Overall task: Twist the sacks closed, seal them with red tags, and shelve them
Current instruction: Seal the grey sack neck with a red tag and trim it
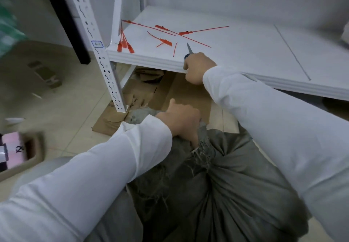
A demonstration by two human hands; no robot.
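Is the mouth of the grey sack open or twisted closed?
Twisted closed: the left hand grips the gathered neck of the sack; folds radiate from it.

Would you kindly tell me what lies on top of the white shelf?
Red tags lie scattered across the white shelf, several bunched at its left corner. A grey blade points over it; the right hand covers most of its handle.

Red tags (164, 41) litter the left half of the shelf (245, 52), bunched at its front-left corner by the upright (105, 66); the right half lies bare. The right hand (198, 67) grips a pointed tool (189, 49) at the front edge. The sack (236, 185) crowds the floor (66, 100) below.
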